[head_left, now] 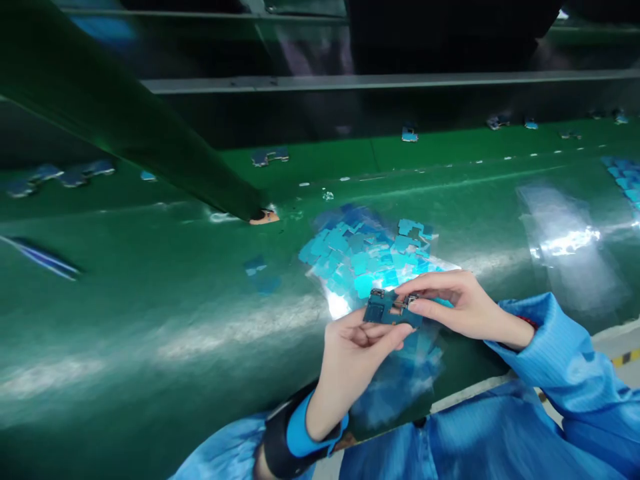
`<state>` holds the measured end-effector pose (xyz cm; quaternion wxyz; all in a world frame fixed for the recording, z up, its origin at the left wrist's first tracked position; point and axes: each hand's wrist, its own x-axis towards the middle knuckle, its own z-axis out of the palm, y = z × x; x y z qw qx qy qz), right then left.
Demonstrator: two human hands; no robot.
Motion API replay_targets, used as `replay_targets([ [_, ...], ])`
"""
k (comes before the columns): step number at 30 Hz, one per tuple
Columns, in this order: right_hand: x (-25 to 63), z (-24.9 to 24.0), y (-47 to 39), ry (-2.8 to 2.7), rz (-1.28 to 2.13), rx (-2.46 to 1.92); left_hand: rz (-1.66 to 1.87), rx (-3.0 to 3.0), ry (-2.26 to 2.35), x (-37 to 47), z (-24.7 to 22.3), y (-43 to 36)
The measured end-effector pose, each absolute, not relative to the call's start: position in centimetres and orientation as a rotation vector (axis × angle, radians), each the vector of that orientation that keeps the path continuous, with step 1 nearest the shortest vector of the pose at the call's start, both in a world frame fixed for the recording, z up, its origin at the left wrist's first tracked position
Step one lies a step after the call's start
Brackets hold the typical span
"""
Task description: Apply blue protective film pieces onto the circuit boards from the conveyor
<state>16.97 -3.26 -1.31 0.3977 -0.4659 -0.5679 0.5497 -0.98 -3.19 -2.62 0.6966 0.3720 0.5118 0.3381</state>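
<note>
A small dark circuit board (384,311) with metal parts on its top is held between both hands, above the green bench. My left hand (356,350) grips its near edge between thumb and fingers; a blue wrist strap circles that wrist. On the board's right end, the thumb and forefinger of my right hand (457,303) pinch near a small silvery part. Just beyond the hands lies a pile of blue adhesive-film pieces (350,250) on clear sheets. More translucent blue film (400,387) lies beneath the hands.
Blue-handled tweezers (47,259) lie at the left. A slanting green post (200,157) meets the bench near an orange patch. Several boards, one a small blue board (409,135), line the back ledge. Clear sheets (570,247) and more blue pieces (625,177) lie right.
</note>
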Motion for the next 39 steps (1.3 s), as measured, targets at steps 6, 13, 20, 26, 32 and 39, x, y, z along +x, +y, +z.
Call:
replay_targets([
  [6, 17.0, -0.7, -3.1, -1.557, 1.375, -1.154, 0.767, 0.865, 1.130, -1.1, -2.9, -3.9],
  [13, 17.5, -1.1, -3.3, -1.619, 1.202, -1.194, 0.865, 0.881, 1.214, -1.2, -2.9, -3.5],
  [20, 17.5, -1.9, -3.3, -1.895, 0.874, -1.186, 0.901, 0.801, 1.160, -1.2, -3.1, -3.2],
  [26, 17.4, -2.5, -3.6, -1.899, 0.831, -1.194, 0.849, 0.804, 1.152, -1.1, -3.1, -2.9],
  [32, 20.1, -3.3, -1.3, -1.919, 0.617, -1.425, 0.799, 0.722, 1.071, -1.0, -3.6, -1.8],
  [39, 22.5, -2.8, 11.9, -1.886, 0.380, -1.647, 0.929, 0.761, 1.006, -2.2, -3.5, -0.7],
])
